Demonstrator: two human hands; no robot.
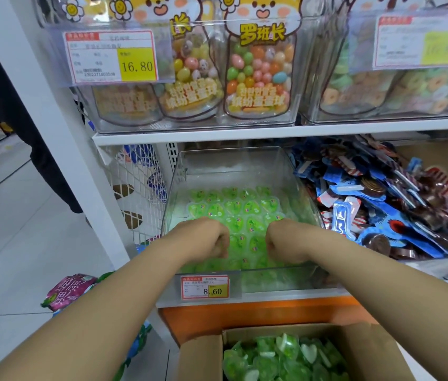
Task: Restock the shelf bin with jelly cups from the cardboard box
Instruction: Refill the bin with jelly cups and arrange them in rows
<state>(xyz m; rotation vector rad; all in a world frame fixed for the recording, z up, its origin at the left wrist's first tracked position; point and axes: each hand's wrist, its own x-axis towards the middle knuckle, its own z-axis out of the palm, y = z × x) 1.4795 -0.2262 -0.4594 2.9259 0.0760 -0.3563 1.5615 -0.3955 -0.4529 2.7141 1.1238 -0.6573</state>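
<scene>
Left hand and right hand curl over green jelly cups at the bin's front edge; whether they grip any is unclear.

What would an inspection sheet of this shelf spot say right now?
Surface: white shelf holds the clear bin.
Job's things: bin partly filled with green jelly cups; open cardboard box below holds more.
Clutter: blue snack packets heaped to the right; pink bag on floor.
Hands: left hand and right hand reach into the bin, fingers curled down among cups; grip unclear.
Cables: nothing seen.
Surroundings: candy pouches on upper shelf; dark-clothed person at left.
</scene>
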